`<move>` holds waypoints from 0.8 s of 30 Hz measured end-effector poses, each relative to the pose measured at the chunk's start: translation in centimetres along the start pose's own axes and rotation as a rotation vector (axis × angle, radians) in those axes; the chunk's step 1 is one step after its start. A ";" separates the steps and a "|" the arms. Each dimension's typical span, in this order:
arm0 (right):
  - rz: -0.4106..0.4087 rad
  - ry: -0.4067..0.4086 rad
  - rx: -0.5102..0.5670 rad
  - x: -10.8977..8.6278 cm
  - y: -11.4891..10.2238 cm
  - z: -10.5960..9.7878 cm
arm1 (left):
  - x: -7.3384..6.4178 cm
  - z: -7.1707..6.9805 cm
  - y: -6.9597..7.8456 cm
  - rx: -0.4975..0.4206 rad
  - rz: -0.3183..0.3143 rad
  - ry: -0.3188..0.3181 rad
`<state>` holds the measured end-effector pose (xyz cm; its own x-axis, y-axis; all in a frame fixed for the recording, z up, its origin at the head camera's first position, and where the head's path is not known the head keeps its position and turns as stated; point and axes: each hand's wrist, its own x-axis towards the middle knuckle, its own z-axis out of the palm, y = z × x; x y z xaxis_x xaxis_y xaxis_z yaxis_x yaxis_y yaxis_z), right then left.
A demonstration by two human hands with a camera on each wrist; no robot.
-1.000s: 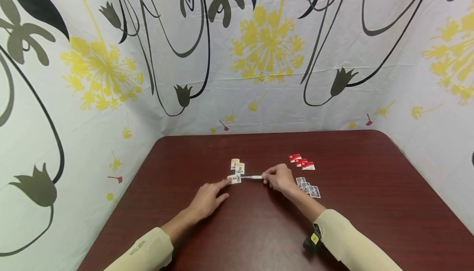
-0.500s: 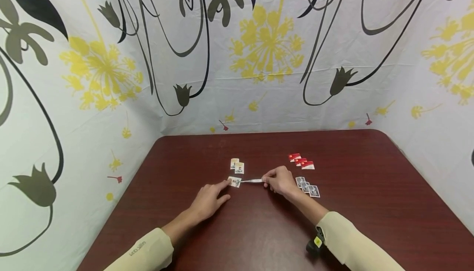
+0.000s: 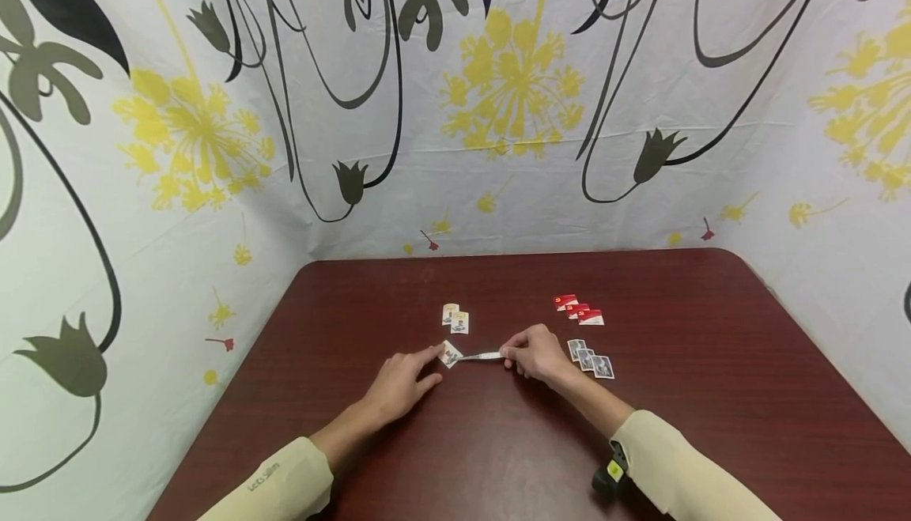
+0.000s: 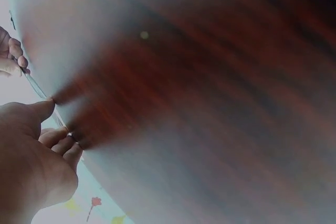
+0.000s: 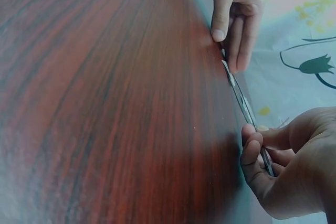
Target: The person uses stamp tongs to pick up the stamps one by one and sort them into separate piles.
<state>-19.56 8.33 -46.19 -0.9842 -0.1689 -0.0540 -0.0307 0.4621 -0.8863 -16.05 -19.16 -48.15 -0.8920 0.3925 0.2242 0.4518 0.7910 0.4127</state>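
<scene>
In the head view, my left hand point(image 3: 397, 383) rests on the table with its index fingertip on a small cream stamp point(image 3: 451, 355), which lies turned cornerwise. My right hand point(image 3: 535, 351) pinches a pair of metal tweezers point(image 3: 487, 356), whose tips reach the stamp's right side. From the right wrist view, the two arms of the tweezers point(image 5: 243, 100) run from the right hand point(image 5: 294, 161) toward the left hand point(image 5: 236, 19). The left wrist view has the left hand point(image 4: 37, 156) low over the table, its thumb apart from the other fingers; the stamp is hardly visible there.
Two more cream stamps point(image 3: 459, 322) overlap just beyond. Three red stamps point(image 3: 591, 317) lie staggered at the back right, and three grey picture stamps point(image 3: 603, 367) lie close by the right forearm. A patterned cloth point(image 3: 527, 213) hangs behind the dark red table point(image 3: 356, 300).
The cream stamp has come away from the overlapping pair toward me and turned cornerwise. The right hand and tweezers have shifted slightly nearer, while the left hand has hardly moved.
</scene>
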 end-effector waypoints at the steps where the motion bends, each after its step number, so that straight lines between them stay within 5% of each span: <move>1: 0.004 -0.002 0.004 0.0 0.0 0.0 | 0.0 0.0 0.0 0.001 -0.001 0.001; 24: 0.043 -0.013 0.063 1.5 0.3 -0.3 | 0.0 -0.1 -0.1 0.007 -0.007 -0.013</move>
<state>-21.07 8.43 -46.37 -0.9820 -0.1610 -0.0984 0.0234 0.4136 -0.9101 -16.11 -19.24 -48.12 -0.8954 0.3927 0.2098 0.4452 0.7970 0.4082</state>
